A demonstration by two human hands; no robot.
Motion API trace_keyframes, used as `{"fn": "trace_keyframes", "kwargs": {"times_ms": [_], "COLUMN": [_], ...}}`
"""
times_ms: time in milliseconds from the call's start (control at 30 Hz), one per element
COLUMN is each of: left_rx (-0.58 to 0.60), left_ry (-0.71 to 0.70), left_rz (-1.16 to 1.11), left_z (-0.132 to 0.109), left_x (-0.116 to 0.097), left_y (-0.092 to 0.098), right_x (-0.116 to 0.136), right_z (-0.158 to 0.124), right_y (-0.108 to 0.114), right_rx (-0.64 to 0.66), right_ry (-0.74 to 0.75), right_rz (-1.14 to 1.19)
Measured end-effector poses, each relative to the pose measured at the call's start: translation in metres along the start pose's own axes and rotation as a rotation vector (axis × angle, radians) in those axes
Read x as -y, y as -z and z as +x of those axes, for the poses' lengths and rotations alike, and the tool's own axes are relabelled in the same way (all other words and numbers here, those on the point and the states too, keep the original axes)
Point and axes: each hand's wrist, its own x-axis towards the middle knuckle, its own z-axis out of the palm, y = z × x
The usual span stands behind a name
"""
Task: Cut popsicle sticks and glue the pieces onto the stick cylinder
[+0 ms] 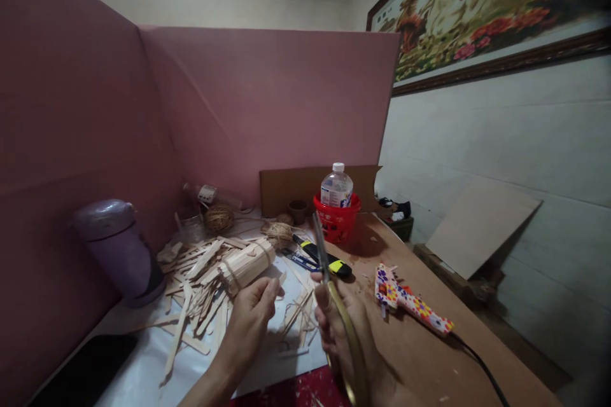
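Note:
My right hand (348,331) grips a pair of scissors (344,308) with gold handles. Their dark blades point up and away, and look nearly closed. Left of it, my left hand (252,311) is closed, thumb pressed to the curled fingers; anything small between them is hidden. Just beyond that hand lies a bundle of wooden craft sticks (248,267) tied round with twine. Loose craft sticks (184,324) are heaped to its left. A black and yellow utility knife (329,259) rests behind the scissors.
A flowered hot glue gun (410,302) with a black cord lies at right. Behind stand a red bucket (337,222) and, in it, a plastic bottle (337,187). Twine balls (219,218) sit at the back. A purple tumbler (121,254) and a black object (88,369) are at left.

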Motion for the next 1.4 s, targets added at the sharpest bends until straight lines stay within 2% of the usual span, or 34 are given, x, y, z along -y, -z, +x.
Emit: {"fn": "trace_keyframes", "kwargs": {"times_ms": [100,200,300,367,400,633,833,933,1133,1267,1400], "left_rx": [-0.003,0.043,0.033,0.041,0.058,0.166,0.275,0.302,0.393,0.477,0.542], "left_ry": [-0.085,-0.145,-0.182,-0.184,-0.204,-0.256,-0.334,-0.384,-0.439,-0.433,-0.372], "left_rz": [0.151,0.296,0.437,0.587,0.736,1.054,1.232,1.295,1.361,1.381,1.375], "left_z": [0.005,0.012,0.021,0.026,0.028,0.039,0.059,0.082,0.149,0.183,0.201], "left_x": [-0.007,-0.026,-0.044,-0.045,-0.042,-0.007,-0.006,-0.013,-0.013,-0.008,-0.006], "left_y": [0.009,0.023,0.036,0.037,0.036,0.006,-0.015,-0.031,-0.061,-0.069,-0.069], "right_x": [0.009,0.016,0.019,0.020,0.020,0.016,0.020,0.021,0.010,0.007,0.016], "right_z": [0.003,0.003,0.001,0.000,0.000,0.004,0.007,0.006,0.015,0.018,0.014], "right_y": [0.006,0.008,0.007,0.005,0.005,0.006,0.005,0.004,0.012,0.012,0.004], "right_rx": [-0.034,-0.062,-0.075,-0.063,-0.058,-0.080,-0.099,-0.120,-0.099,-0.118,-0.169], "right_ry": [0.049,0.079,0.079,0.079,0.082,0.101,0.077,0.076,0.027,-0.020,-0.001], "right_rz": [0.141,0.228,0.264,0.257,0.250,0.278,0.288,0.305,0.306,0.254,0.279]}}
